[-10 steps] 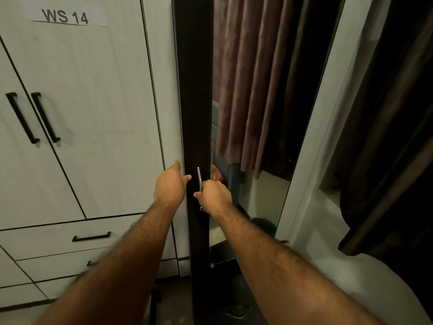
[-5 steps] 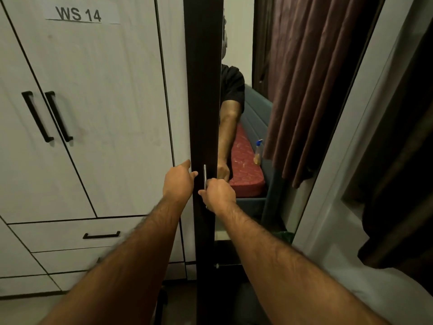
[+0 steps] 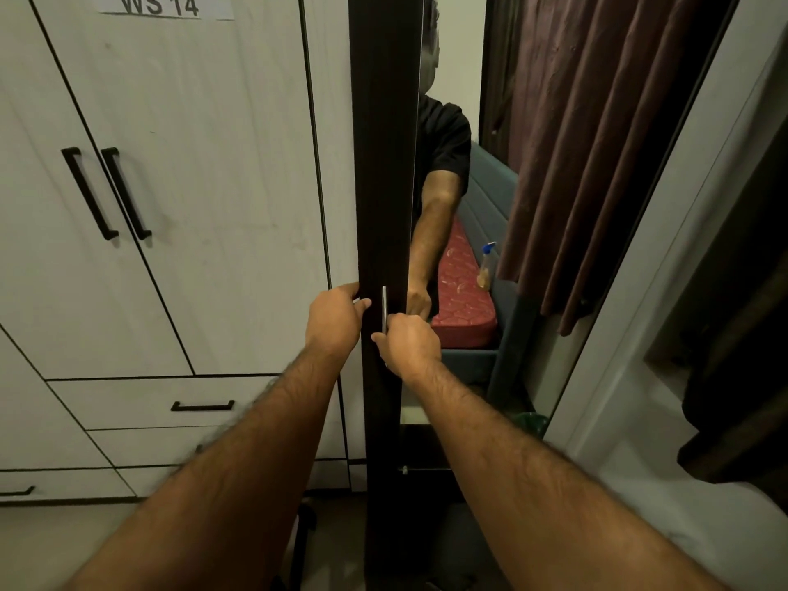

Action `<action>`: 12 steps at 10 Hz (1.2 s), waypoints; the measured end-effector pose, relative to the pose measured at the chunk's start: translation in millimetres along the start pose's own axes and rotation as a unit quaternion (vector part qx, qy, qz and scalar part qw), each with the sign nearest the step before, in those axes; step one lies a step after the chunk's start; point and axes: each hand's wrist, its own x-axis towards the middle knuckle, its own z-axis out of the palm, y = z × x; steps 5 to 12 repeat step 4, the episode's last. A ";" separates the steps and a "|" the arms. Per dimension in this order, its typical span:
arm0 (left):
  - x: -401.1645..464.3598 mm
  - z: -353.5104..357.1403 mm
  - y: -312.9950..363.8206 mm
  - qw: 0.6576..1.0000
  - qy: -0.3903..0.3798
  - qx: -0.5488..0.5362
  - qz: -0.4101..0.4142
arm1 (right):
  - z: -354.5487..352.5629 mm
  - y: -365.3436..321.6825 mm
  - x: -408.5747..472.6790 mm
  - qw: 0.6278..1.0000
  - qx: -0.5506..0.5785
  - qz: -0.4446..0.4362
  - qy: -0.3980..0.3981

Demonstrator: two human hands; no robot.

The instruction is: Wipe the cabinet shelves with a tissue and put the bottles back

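At the dark cabinet door point(image 3: 386, 172), seen edge-on between the white wardrobe point(image 3: 183, 185) and the curtain point(image 3: 597, 142), both hands are on the job. The right hand point(image 3: 411, 341) is curled round the lower end of the slim metal handle point(image 3: 384, 307), a closed grip. The left hand point(image 3: 334, 317) has its fingers hooked round the door's left edge, thumb lying on the dark face.

Compared with a second ago, the mirrored side of the door point(image 3: 452, 206) has swung: it then showed mostly curtain, and now it reflects the person's arm, a red mattress point(image 3: 462, 300) and a bottle point(image 3: 486, 266) standing beside it. So the door is turning on its hinge, and I judge this to be the opening step; wiping has not begun.

No shelves and no tissue are in view, and the only bottle seen is that reflected one, so it is elsewhere in the room.

Room is tight: the wardrobe sits just beside the door's left edge, where the left fingers are tucked, and the white frame point(image 3: 639, 266) and curtain stand near on the right.
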 end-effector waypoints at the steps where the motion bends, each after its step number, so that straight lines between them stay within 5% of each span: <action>1: -4.4 -1.4 0.9 1.000 -0.005 0.021 -0.011 | 0.2 -0.3 -2.3 1.000 -0.003 0.001 0.001; 3: -23.8 -3.4 -18.0 0.996 -0.055 0.066 -0.034 | 6.3 2.7 -12.0 1.000 0.017 0.004 -0.002; 4: -40.7 -1.9 -37.9 0.996 -0.051 0.066 -0.029 | 21.1 9.0 -32.1 0.992 0.076 0.042 0.090; 12: -40.7 -1.9 -37.9 0.996 -0.051 0.066 -0.029 | 21.1 9.0 -32.1 0.992 0.076 0.042 0.090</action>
